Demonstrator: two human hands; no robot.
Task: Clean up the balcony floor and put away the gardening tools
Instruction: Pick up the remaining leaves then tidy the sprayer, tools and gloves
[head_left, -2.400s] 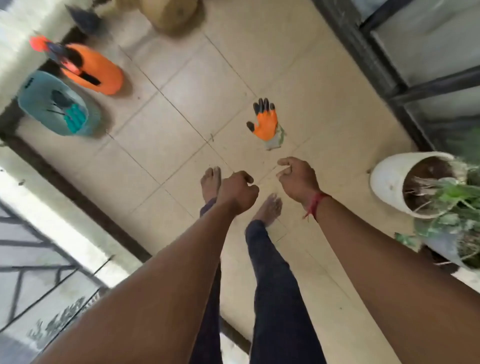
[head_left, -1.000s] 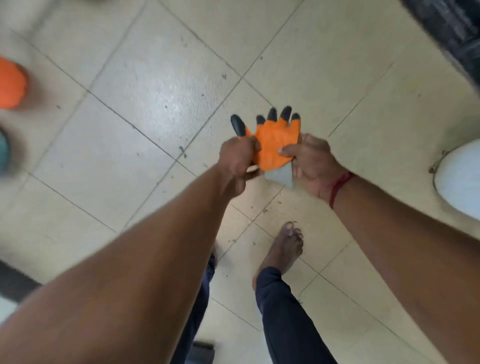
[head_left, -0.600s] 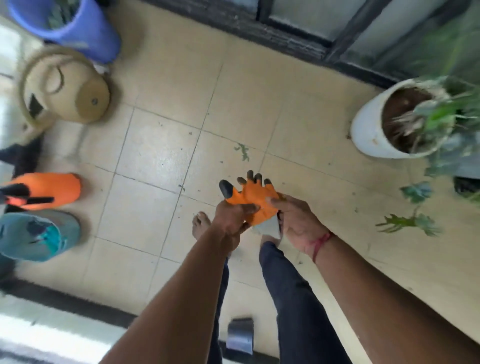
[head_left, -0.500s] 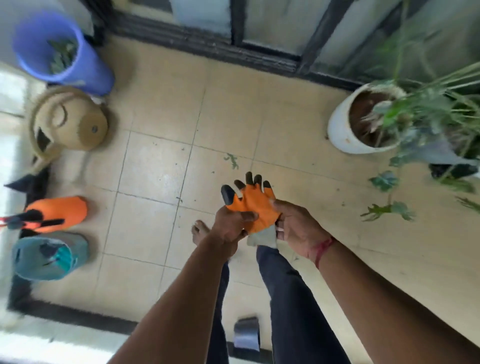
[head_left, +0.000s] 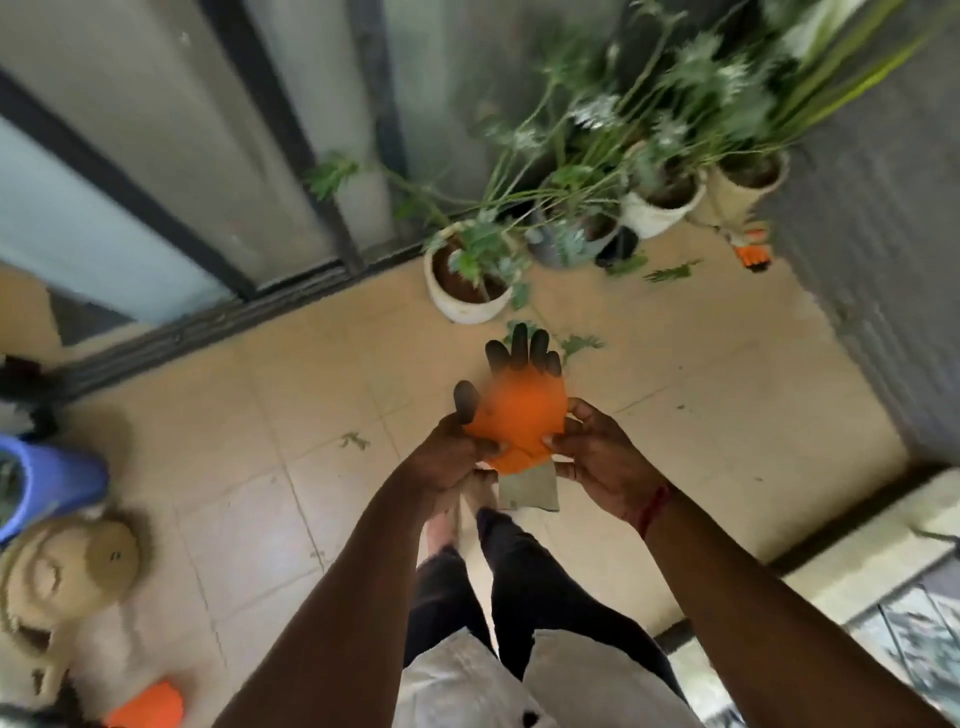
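Both hands, left hand (head_left: 447, 453) and right hand (head_left: 597, 460), curl their fingers around one thing, held in the air on the near side of the white pot (head_left: 464, 310): the orange glove (head_left: 519, 410), black fingertips up. Far right of that pot lies a second orange glove (head_left: 753, 255); near-left, a fallen leaf (head_left: 356, 440).

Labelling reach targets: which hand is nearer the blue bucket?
Left. The left hand grips the orange glove nearer the blue bucket; the right hand grips its far edge.
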